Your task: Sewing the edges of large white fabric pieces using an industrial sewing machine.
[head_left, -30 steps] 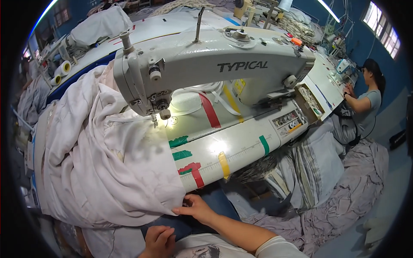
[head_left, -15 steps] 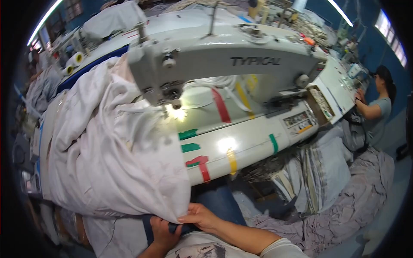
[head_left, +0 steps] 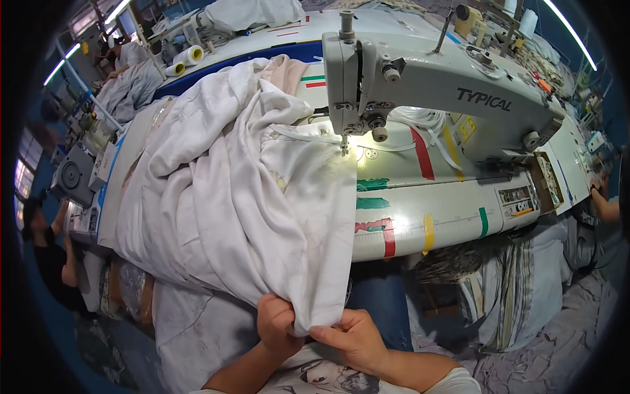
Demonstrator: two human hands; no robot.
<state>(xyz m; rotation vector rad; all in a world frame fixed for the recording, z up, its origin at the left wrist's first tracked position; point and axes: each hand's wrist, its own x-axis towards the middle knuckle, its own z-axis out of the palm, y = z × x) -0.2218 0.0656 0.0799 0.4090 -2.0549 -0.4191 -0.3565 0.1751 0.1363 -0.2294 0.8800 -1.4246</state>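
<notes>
Since a second ago, the left hand [head_left: 275, 323] has been brought up to the white cloth [head_left: 216, 184], and the view has been turned to the left. The cloth's near end is held by both hands, side by side. In the left hand's grip it is squeezed by curled fingers. By the right hand [head_left: 356, 338] it is pinched between thumb and fingers, with no gap left. The rest is spread in soft folds on the worktop [head_left: 454, 226], mostly left of the sewing machine [head_left: 446, 92]. Its right side is laid under the small metal foot [head_left: 344, 146]
</notes>
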